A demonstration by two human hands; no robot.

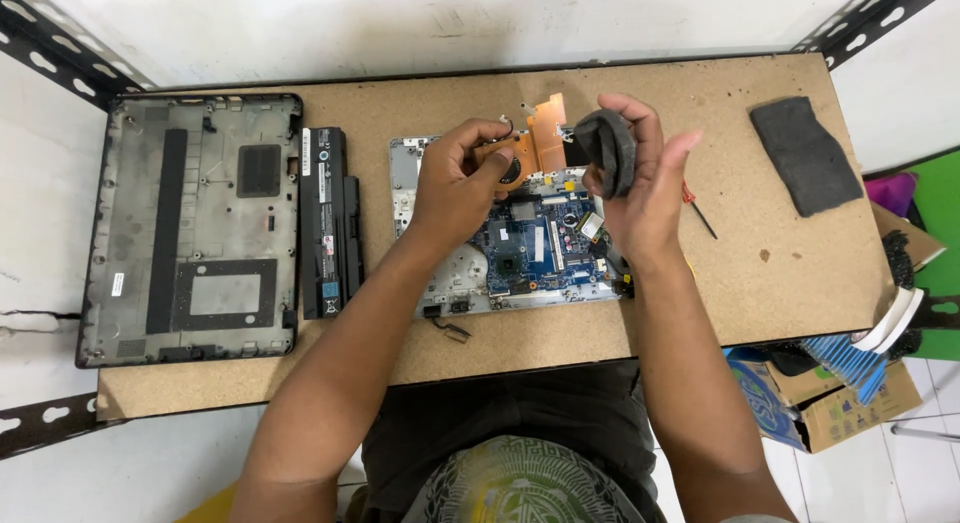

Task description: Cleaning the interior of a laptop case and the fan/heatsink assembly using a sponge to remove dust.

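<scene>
Right hand point(640, 188) grips the fan point(607, 151), lifted above the motherboard point(545, 248); left hand point(460, 183) pinches the copper heatsink point(545, 133) beside it. Likely light, fins bendable: hold by the fan housing rim.

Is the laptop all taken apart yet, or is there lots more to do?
Partly. Done: the bottom cover and the battery lie off to one side, so the blue motherboard is bare. In hand: the right hand holds the round black fan, and the left hand grips the copper heatsink. Left: the motherboard still sits in its frame.
</scene>
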